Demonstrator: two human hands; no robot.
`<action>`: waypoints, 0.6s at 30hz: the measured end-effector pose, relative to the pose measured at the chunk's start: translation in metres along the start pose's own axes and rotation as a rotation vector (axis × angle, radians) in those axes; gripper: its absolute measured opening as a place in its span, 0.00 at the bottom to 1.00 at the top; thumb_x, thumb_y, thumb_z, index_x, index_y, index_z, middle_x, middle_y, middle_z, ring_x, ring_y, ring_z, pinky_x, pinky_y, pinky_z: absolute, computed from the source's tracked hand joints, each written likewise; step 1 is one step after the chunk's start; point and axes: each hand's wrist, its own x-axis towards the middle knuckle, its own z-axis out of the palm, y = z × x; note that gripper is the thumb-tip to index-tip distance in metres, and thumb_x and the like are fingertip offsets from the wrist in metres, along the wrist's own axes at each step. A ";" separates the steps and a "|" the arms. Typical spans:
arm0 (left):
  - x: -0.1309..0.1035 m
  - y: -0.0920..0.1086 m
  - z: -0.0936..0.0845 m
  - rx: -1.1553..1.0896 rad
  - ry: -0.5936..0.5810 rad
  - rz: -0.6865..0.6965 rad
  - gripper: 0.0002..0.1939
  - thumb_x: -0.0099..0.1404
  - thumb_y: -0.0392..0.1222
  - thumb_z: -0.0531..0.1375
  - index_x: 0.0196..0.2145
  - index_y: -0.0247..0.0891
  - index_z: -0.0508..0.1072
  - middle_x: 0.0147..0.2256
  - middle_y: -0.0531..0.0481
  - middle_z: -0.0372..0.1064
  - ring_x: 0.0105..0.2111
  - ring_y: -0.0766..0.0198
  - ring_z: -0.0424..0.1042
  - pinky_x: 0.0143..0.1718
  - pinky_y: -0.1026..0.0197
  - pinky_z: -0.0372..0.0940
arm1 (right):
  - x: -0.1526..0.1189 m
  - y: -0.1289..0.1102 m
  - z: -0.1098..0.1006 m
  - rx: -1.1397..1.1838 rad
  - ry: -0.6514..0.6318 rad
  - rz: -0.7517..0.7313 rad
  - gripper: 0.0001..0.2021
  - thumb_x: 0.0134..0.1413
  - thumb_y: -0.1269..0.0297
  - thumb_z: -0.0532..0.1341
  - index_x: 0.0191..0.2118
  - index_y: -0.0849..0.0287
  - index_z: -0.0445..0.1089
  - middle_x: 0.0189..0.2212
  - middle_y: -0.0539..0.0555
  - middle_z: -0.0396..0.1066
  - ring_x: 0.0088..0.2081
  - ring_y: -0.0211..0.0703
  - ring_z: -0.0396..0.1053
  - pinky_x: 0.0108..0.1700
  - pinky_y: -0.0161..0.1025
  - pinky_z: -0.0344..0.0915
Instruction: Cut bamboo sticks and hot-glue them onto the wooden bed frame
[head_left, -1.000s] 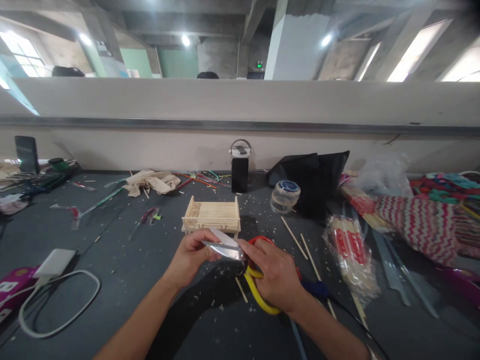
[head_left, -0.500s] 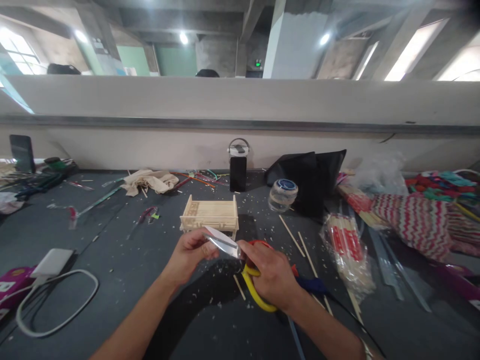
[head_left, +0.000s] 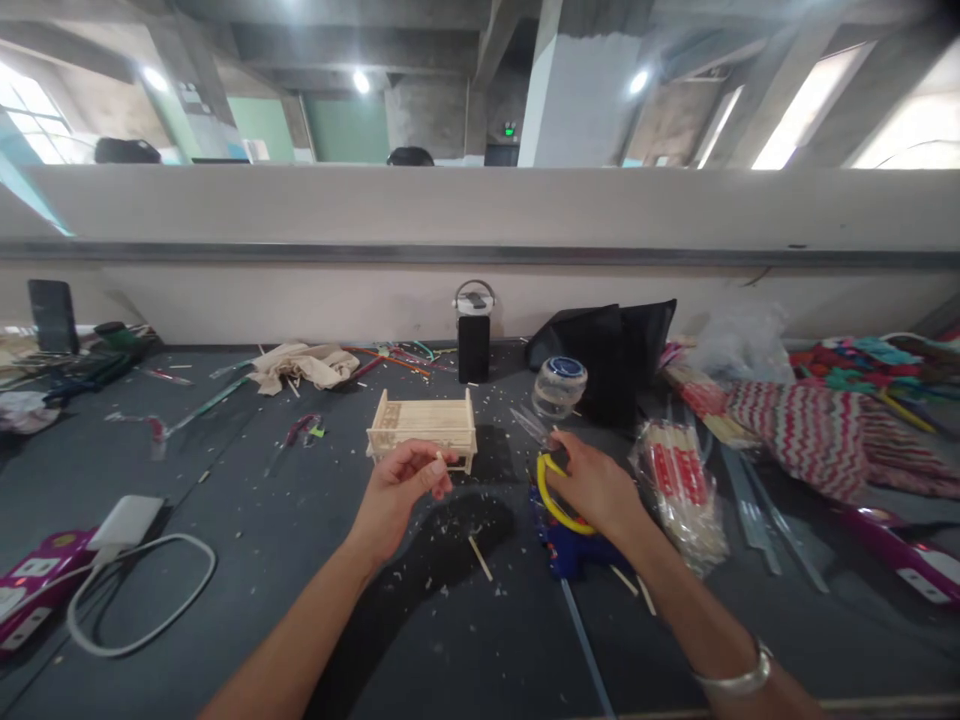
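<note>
A small piece of wooden stick (head_left: 441, 458) is pinched between the thumb and fingers of my left hand (head_left: 409, 490). That hand is in front of a little bed-shaped frame of wooden sticks (head_left: 427, 415) and hides its front left part. My right hand (head_left: 596, 488) grips scissors with a yellow handle (head_left: 555, 505), their blades (head_left: 529, 425) pointing up and left toward the jar. Under the right hand lies a blue glue gun (head_left: 577, 552), partly hidden, with a long glue stick (head_left: 585, 635) reaching toward the near edge. A short loose stick (head_left: 480, 558) rests between the hands.
Behind the scissors stand a clear jar with a blue lid (head_left: 560, 385) and a black bag (head_left: 622, 350). Bagged sticks (head_left: 679, 480) and knitted fabric (head_left: 787, 425) lie right. A black phone (head_left: 473, 348) stands at the back. A white charger (head_left: 127, 522) sits left.
My right hand has moved the scissors to the right, away from my left hand, and down near the glue gun. My left hand has shifted slightly right, still pinching the small stick piece.
</note>
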 end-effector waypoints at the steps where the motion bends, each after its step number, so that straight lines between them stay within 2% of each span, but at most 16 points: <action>1: 0.000 -0.001 0.001 0.031 0.027 0.010 0.06 0.57 0.38 0.65 0.32 0.36 0.72 0.30 0.51 0.73 0.23 0.71 0.66 0.27 0.66 0.60 | 0.003 0.002 0.002 -0.029 -0.016 0.003 0.22 0.53 0.62 0.58 0.54 0.57 0.64 0.34 0.56 0.75 0.36 0.48 0.73 0.33 0.37 0.60; 5: -0.002 0.001 0.003 0.180 0.140 0.033 0.07 0.56 0.40 0.65 0.31 0.35 0.72 0.21 0.56 0.65 0.21 0.71 0.63 0.24 0.66 0.59 | 0.014 0.006 0.002 -0.111 -0.015 0.004 0.23 0.51 0.65 0.60 0.55 0.59 0.64 0.35 0.60 0.75 0.38 0.53 0.73 0.35 0.40 0.61; 8: -0.003 0.013 0.005 0.370 0.220 0.089 0.06 0.56 0.41 0.64 0.30 0.36 0.73 0.23 0.55 0.66 0.22 0.69 0.63 0.25 0.67 0.59 | 0.017 0.005 -0.005 -0.172 0.013 -0.002 0.19 0.49 0.67 0.62 0.49 0.60 0.70 0.36 0.64 0.74 0.41 0.58 0.71 0.39 0.46 0.61; 11: -0.003 0.028 0.006 0.610 0.224 0.195 0.04 0.56 0.40 0.63 0.29 0.37 0.74 0.25 0.54 0.67 0.24 0.69 0.62 0.26 0.67 0.58 | 0.007 -0.008 -0.014 -0.172 0.126 -0.016 0.15 0.52 0.66 0.60 0.46 0.63 0.71 0.38 0.68 0.72 0.45 0.62 0.68 0.42 0.51 0.61; 13: -0.002 0.035 0.008 0.707 0.179 0.264 0.03 0.56 0.39 0.63 0.28 0.38 0.75 0.26 0.54 0.68 0.24 0.69 0.60 0.26 0.67 0.56 | -0.006 -0.025 -0.018 0.001 0.243 -0.119 0.13 0.55 0.68 0.58 0.46 0.62 0.70 0.38 0.64 0.73 0.43 0.55 0.69 0.43 0.47 0.63; 14: -0.001 0.037 0.009 0.725 0.156 0.283 0.02 0.56 0.39 0.63 0.28 0.38 0.76 0.26 0.54 0.68 0.24 0.69 0.60 0.26 0.67 0.56 | -0.013 -0.036 -0.019 0.170 0.295 -0.184 0.12 0.56 0.70 0.57 0.45 0.60 0.70 0.38 0.60 0.73 0.41 0.49 0.70 0.43 0.44 0.64; 16: -0.002 0.038 0.013 0.712 0.130 0.267 0.03 0.56 0.39 0.64 0.28 0.39 0.77 0.26 0.54 0.67 0.24 0.69 0.61 0.26 0.67 0.56 | -0.029 -0.058 -0.020 0.506 0.276 -0.314 0.09 0.56 0.70 0.57 0.42 0.57 0.71 0.34 0.53 0.73 0.33 0.40 0.70 0.38 0.36 0.66; 18: -0.006 0.036 0.018 0.648 0.129 0.177 0.04 0.55 0.41 0.65 0.27 0.38 0.77 0.25 0.53 0.68 0.25 0.68 0.63 0.26 0.66 0.57 | -0.042 -0.077 -0.018 0.687 0.282 -0.375 0.09 0.54 0.72 0.58 0.41 0.56 0.71 0.32 0.50 0.72 0.30 0.37 0.69 0.35 0.34 0.66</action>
